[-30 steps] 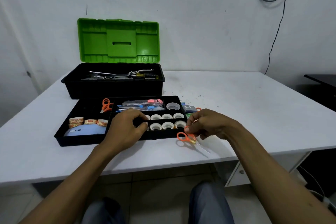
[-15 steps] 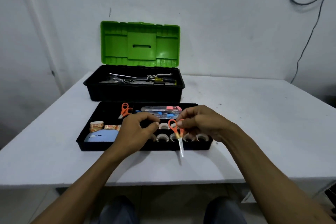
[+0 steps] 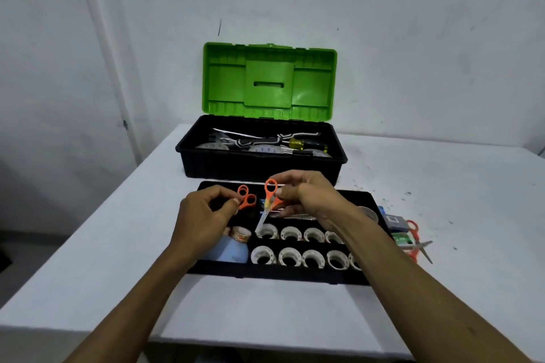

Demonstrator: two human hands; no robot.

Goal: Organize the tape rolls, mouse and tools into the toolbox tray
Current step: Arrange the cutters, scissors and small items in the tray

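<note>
Between toolbox (image 3: pixel 259 166) and near edge of table (image 3: pixel 118 244), tray (image 3: pixel 265 272) lies; bare table wide at left. Right hand (image 3: pixel 312 197) pinches orange scissors (image 3: pixel 269 194) above tray, blade down toward tape rolls (image 3: pixel 290 256). Left hand (image 3: pixel 200 215) pinches second scissors (image 3: pixel 247 200) just beside.

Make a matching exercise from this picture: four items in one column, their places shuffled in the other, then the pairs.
Items
1. yellow-handled screwdriver
2. red scissors
3. blue mouse
4. blade-down orange scissors

Places
A. held in the right hand
B. front left of the tray
C. inside the open toolbox
D. on the table, right of the tray

Pairs: 1-C, 2-D, 3-B, 4-A
</note>
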